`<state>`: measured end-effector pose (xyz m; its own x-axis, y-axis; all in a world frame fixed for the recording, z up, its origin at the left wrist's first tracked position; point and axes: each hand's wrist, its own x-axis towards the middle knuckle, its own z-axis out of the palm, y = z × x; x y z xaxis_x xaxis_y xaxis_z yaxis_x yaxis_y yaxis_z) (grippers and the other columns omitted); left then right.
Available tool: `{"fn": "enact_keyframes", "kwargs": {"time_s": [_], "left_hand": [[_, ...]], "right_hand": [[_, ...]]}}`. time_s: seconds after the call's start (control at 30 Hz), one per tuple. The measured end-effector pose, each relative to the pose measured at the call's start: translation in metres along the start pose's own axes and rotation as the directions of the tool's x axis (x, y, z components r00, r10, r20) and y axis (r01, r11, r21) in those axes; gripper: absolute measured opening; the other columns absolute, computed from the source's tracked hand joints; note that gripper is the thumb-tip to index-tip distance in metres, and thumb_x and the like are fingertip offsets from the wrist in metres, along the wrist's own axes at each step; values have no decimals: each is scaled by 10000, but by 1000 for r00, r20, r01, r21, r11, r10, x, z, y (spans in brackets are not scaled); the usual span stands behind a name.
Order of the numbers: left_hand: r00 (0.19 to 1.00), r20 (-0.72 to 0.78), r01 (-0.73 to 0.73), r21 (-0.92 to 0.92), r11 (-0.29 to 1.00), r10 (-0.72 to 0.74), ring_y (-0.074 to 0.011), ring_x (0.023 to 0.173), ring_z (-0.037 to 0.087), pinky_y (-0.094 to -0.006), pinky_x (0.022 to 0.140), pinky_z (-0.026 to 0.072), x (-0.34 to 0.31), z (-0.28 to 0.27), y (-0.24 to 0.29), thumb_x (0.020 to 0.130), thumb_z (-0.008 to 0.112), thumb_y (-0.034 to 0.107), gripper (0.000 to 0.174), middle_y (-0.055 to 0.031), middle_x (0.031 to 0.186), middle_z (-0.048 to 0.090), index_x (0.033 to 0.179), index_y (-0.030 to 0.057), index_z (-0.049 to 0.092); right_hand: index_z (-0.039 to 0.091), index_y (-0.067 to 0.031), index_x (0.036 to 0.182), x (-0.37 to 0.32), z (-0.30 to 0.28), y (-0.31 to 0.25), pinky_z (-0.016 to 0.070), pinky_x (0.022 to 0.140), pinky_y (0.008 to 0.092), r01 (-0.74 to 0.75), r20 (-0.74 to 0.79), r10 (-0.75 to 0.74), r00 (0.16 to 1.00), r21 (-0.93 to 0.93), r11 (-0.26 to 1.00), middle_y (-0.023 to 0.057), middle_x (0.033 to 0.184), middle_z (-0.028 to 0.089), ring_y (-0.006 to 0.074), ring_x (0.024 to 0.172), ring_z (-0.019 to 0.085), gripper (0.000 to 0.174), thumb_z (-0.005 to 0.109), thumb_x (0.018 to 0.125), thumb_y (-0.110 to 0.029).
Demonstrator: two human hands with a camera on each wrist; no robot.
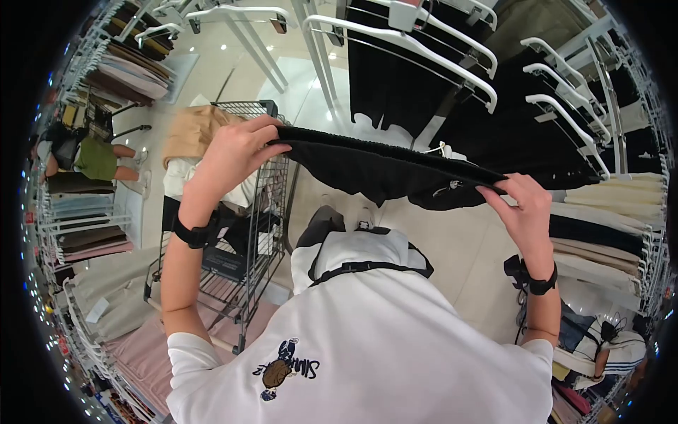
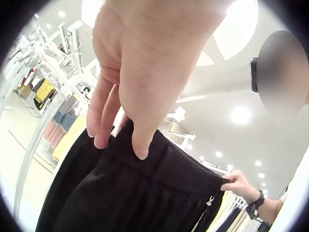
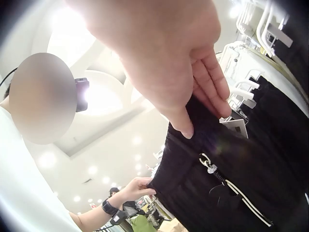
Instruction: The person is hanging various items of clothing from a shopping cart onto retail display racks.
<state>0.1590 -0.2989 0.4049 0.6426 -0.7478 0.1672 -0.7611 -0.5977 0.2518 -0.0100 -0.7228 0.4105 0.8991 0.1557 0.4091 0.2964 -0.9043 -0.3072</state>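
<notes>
Black pants (image 1: 381,169) with an elastic waistband stretch between my two hands in front of the body. My left hand (image 1: 236,152) pinches one end of the waistband between thumb and fingers. At the other end, my right hand (image 1: 522,208) pinches the band the same way. A pale drawstring (image 3: 241,198) with a cord lock hangs from the front of the pants in the right wrist view. Beside the right fingers a white tag (image 3: 236,127) shows. In the left wrist view the dark cloth (image 2: 130,193) drops below the thumb.
A wire shopping cart (image 1: 265,205) with tan and white clothes stands at the left. White hangers (image 1: 402,46) and hanging black garments (image 1: 395,85) are ahead. Racks of light folded-over clothes (image 1: 600,212) line the right side. Another person in green shorts (image 1: 95,159) is at far left.
</notes>
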Motion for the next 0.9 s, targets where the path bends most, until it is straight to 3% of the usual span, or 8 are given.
{"fn": "enact_keyframes", "kwargs": {"time_s": [0.27, 0.4, 0.43, 0.53, 0.6, 0.77, 0.83, 0.9], "left_hand": [[992, -63, 85, -266, 960, -105, -241, 743, 669, -323, 651, 524, 12, 8, -43, 974, 660, 76, 146, -127, 992, 648, 1045, -23, 581], [938, 34, 256, -740, 622, -346, -90, 781, 620, -265, 648, 499, 22, 20, -60, 983, 671, 90, 164, -87, 968, 641, 988, -22, 552], [964, -153, 48, -708, 704, -219, -63, 714, 510, -252, 617, 456, 27, 24, -66, 944, 727, 99, 237, -52, 911, 619, 925, -1, 513], [980, -173, -16, -575, 818, -103, -126, 672, 354, -296, 568, 370, 38, 25, -84, 832, 856, 165, 423, -28, 813, 562, 850, 27, 457], [977, -178, -8, -578, 816, -116, -135, 673, 358, -302, 573, 366, 44, 28, -95, 816, 868, 171, 436, -30, 807, 552, 843, 28, 457], [962, -226, -19, -620, 785, -155, -198, 707, 516, -328, 652, 443, 64, 44, -117, 817, 870, 212, 384, -67, 798, 577, 897, 16, 549], [955, -83, 35, -922, 386, -284, -172, 730, 533, -309, 694, 453, 69, 61, -122, 839, 855, 190, 305, -47, 840, 607, 924, 9, 625], [973, -3, 82, -930, 359, -230, -155, 748, 543, -302, 708, 459, 75, 73, -131, 856, 839, 174, 259, -37, 859, 615, 943, 10, 659]], "right_hand": [[679, -13, 800, 27, 16, -24, 499, 610, 347, -46, -83, 46, 995, -6, 999, 124, 835, 710, 273, 700, 649, 198, 852, 758, -99], [670, 20, 841, 38, 31, -30, 491, 635, 298, -265, -101, 287, 953, 186, 946, 125, 805, 696, 244, 643, 635, 207, 836, 790, -93], [667, 19, 838, 40, 34, -30, 482, 634, 285, -344, -89, 366, 926, 196, 918, 117, 783, 682, 219, 642, 620, 206, 835, 791, -91], [654, 20, 832, 48, 46, -30, 458, 631, 251, -442, -81, 472, 878, 238, 865, 77, 726, 646, 130, 642, 565, 211, 834, 802, -86], [650, 13, 879, 57, 50, -34, 353, 584, 202, -461, -129, 512, 849, 290, 838, -31, 700, 605, 15, 645, 474, 176, 812, 836, -41], [604, -8, 920, 68, 56, -38, 317, 584, 202, -516, -117, 558, 822, 264, 815, -65, 677, 478, 18, 630, 369, 206, 798, 853, -26], [636, -7, 993, 74, 58, -42, 321, 589, 202, -534, -142, 614, 776, 369, 761, -64, 687, 479, 19, 643, 377, 198, 784, 863, -15], [656, 0, 1046, 76, 54, -45, 390, 627, 208, -552, -126, 608, 784, 308, 775, -12, 732, 566, 35, 669, 464, 220, 780, 865, -14]]}}
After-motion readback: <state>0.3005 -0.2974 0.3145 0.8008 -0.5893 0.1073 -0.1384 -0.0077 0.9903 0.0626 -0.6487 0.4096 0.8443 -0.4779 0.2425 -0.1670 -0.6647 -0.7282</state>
